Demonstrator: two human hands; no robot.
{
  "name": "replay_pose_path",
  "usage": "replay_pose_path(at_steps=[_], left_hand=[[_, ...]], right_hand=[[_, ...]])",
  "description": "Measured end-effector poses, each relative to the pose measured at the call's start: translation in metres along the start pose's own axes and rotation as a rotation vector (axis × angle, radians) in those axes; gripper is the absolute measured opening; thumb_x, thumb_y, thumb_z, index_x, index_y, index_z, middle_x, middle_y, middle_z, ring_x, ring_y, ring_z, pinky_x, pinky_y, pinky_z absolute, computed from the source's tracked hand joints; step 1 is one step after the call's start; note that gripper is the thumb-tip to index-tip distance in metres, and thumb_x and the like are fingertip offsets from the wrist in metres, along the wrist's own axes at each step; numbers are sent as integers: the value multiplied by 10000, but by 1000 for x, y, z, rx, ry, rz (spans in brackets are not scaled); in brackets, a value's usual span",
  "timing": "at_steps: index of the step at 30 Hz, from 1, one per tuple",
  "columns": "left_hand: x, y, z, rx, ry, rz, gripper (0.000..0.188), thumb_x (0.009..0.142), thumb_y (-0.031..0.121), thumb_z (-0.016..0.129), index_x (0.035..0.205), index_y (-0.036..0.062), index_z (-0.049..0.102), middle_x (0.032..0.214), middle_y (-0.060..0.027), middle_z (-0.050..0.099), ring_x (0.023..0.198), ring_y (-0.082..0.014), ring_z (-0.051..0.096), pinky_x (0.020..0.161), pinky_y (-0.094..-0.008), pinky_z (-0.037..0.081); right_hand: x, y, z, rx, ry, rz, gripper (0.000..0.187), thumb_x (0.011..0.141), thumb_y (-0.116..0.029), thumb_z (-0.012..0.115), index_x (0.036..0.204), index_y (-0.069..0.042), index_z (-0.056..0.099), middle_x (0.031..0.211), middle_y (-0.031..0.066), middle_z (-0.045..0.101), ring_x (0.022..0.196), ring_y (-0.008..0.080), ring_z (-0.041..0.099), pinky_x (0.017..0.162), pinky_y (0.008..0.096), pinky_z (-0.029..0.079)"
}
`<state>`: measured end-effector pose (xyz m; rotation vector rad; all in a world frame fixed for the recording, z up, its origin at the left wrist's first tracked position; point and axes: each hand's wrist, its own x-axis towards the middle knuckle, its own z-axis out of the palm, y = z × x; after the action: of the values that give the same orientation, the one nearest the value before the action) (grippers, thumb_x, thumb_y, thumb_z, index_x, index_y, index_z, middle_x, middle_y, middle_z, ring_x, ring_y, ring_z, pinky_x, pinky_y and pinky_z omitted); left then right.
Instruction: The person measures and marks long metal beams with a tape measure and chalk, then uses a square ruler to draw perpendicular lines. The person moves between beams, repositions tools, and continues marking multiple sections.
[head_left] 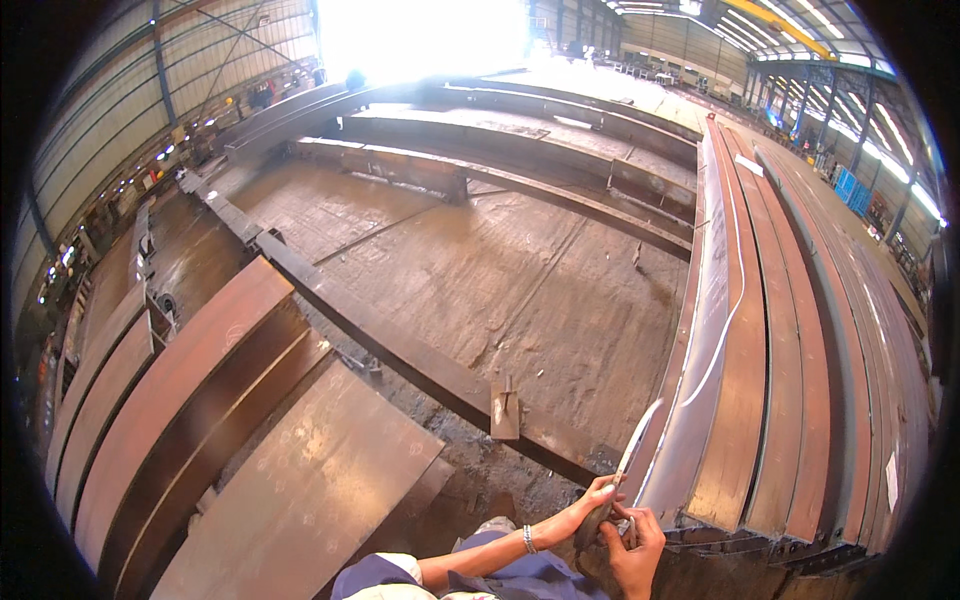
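Near the lower edge, my two hands are close together beside the ends of the long steel beams. My left hand [590, 505], with a bracelet at the wrist, has its fingers closed round the base of a long, narrow pale strip [636, 440]. The strip slants up and right from the fingers. My right hand [637, 550] is just below and to the right, fingers curled round a small dark object. What that object is cannot be made out. A thin white line [738, 290] runs along a nearby beam [728, 420]; whether it joins the strip is unclear.
Several rust-brown beams stretch away on the right. Wide steel plates [300, 490] lie at the left. A dark rail [400, 350] crosses the floor diagonally, carrying a small metal block [505, 412]. More beams [540, 180] lie across the far floor, before a bright opening.
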<state>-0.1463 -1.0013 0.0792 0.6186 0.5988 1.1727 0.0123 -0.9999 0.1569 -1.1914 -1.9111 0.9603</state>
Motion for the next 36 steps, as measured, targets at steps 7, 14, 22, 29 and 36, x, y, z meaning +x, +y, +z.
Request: replay_pose_path(at_steps=[7, 14, 22, 29, 36], left_hand=[[40, 29, -27, -222, -104, -139, 600, 1059, 450, 414, 1498, 42, 425, 1237, -130, 639, 1127, -245, 643, 1024, -369, 499], [58, 73, -57, -331, -78, -218, 611, 1062, 465, 341, 1509, 55, 414, 1280, -167, 644, 1124, -289, 663, 985, -413, 543], [62, 93, -69, -232, 118, -172, 626, 1055, 449, 440, 1575, 136, 285, 1433, -148, 530, 1257, -247, 574, 1016, -423, 518], [59, 77, -89, -321, 76, -197, 537, 1028, 425, 499, 1395, 36, 544, 1300, -114, 643, 1136, -218, 634, 1009, -359, 512], [55, 142, -61, -236, 115, 23, 613, 1025, 430, 429, 1524, 75, 393, 1416, -133, 559, 1272, -249, 570, 1062, -443, 486]], right_hand=[[52, -17, 5, 53, -81, 158, 222, 863, -59, 764, 1036, -18, 631, 963, 94, 637, 955, 177, 642, 825, 295, 514], [89, -7, 24, 88, -75, 51, 385, 817, 18, 787, 1170, -21, 637, 1079, 94, 662, 977, 191, 672, 835, 305, 553], [124, -1, 44, -81, -3, -221, 268, 870, -35, 752, 1129, 0, 695, 1049, 113, 703, 835, 165, 671, 696, 285, 528], [159, 7, 46, -19, 201, -147, 121, 894, -16, 697, 1002, -48, 741, 905, 84, 690, 722, 202, 692, 600, 323, 538], [165, -2, 56, -180, 66, -235, 244, 879, -100, 735, 1114, -88, 669, 979, 104, 678, 835, 293, 729, 686, 369, 589]])
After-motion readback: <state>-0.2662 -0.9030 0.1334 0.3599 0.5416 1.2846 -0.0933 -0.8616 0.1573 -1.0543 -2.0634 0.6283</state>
